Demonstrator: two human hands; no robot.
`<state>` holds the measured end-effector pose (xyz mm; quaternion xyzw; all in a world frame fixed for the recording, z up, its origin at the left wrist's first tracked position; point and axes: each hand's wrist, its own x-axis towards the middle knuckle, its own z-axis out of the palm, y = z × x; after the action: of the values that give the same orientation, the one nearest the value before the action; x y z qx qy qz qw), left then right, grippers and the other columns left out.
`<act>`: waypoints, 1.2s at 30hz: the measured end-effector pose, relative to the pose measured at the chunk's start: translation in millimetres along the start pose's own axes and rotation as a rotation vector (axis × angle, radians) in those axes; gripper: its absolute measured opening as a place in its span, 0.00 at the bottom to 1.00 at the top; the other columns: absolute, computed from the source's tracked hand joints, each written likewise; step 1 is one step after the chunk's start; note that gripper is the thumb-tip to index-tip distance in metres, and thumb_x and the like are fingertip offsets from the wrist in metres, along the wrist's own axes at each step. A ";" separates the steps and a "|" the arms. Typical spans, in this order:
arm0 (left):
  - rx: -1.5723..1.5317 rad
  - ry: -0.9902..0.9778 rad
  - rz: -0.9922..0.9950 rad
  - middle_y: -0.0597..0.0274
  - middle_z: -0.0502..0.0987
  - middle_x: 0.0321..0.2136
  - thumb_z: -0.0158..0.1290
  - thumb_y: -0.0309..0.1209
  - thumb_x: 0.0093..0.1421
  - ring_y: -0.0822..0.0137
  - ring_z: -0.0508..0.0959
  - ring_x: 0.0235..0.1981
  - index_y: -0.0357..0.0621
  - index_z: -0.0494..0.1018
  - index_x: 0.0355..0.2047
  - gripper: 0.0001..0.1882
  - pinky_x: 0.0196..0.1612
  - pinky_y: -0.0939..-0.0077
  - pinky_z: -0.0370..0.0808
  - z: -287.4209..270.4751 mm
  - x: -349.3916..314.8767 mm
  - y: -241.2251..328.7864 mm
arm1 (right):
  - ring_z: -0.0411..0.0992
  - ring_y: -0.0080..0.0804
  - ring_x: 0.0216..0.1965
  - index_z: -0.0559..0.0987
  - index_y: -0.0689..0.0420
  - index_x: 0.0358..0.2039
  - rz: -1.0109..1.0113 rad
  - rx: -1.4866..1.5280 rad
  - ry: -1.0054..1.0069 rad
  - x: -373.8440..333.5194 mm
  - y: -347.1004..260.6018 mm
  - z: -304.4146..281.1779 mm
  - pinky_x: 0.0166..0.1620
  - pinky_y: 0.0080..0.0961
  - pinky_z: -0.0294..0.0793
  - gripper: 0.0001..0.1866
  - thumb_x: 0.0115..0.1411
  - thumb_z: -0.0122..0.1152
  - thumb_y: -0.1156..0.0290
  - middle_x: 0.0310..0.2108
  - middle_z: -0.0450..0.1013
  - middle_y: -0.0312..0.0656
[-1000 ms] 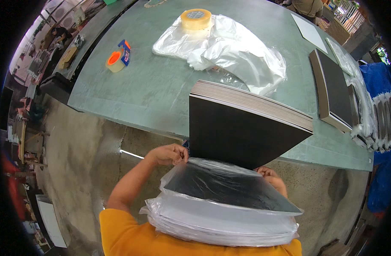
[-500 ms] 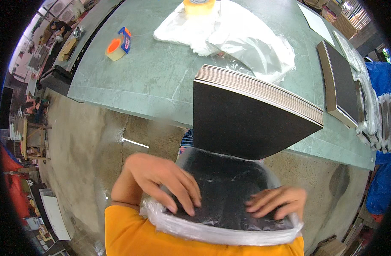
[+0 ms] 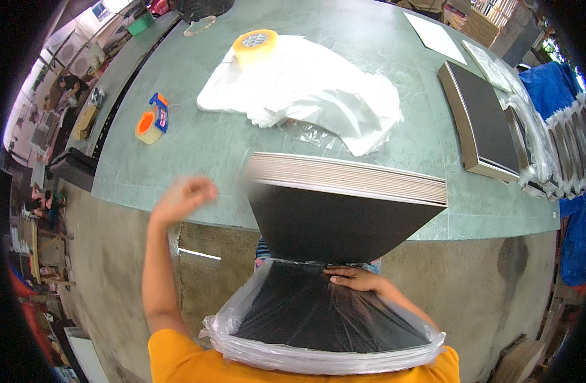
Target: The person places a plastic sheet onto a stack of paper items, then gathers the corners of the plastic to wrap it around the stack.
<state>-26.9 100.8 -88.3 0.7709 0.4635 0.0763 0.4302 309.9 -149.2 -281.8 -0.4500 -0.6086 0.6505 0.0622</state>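
A thick stack of boards (image 3: 344,220) with a black face and pale layered edges stands tilted at the near table edge. Below it, against my orange shirt, lies a black flat panel in a clear plastic bag (image 3: 325,362); the bag's gathered edge runs across my front. My right hand (image 3: 353,278) rests on the plastic near the foot of the stack, fingers stretched out flat. Raised to the left of the stack, my left hand (image 3: 187,195) is smeared by motion, so its fingers cannot be made out.
On the green table (image 3: 197,166) lie white plastic bags (image 3: 293,83), a yellow tape roll (image 3: 254,46) and a tape dispenser (image 3: 152,121). Another black stack (image 3: 481,121) is at the right, beside plastic-wrapped pieces (image 3: 561,140). A person (image 3: 72,86) is far left.
My left hand has lifted off the plastic, up and to the left. My right hand has slid up toward the stack's foot. The plastic now reaches wider over the black panel.
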 end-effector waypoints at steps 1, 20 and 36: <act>0.052 0.269 0.078 0.60 0.74 0.23 0.49 0.32 0.53 0.74 0.72 0.26 0.37 0.71 0.27 0.09 0.32 0.78 0.68 -13.7 16.0 16.7 | 0.46 0.41 0.60 0.60 0.48 0.55 0.015 -0.010 -0.001 3.4 0.3 -0.6 0.59 0.34 0.42 0.29 0.58 0.35 0.45 0.58 0.50 0.46; 1.090 0.347 1.231 0.63 0.68 0.39 0.52 0.32 0.45 0.63 0.67 0.40 0.47 0.70 0.27 0.08 0.40 0.68 0.64 69.4 241.5 151.3 | 0.50 0.41 0.58 0.61 0.50 0.54 0.059 0.105 -0.004 4.9 -4.1 -9.3 0.58 0.30 0.45 0.28 0.59 0.35 0.47 0.56 0.53 0.46; -0.605 0.374 0.384 0.56 0.73 0.22 0.38 0.22 0.53 0.67 0.72 0.23 0.35 0.68 0.29 0.09 0.30 0.73 0.69 -12.6 236.2 159.2 | 0.50 0.41 0.58 0.62 0.48 0.54 0.069 0.153 -0.030 2.7 -9.8 -11.6 0.58 0.31 0.46 0.27 0.59 0.37 0.47 0.55 0.55 0.46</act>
<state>201.9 260.7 -30.1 0.6551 0.3380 0.4269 0.5238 311.4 -136.5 -273.1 -0.4547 -0.5421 0.7037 0.0649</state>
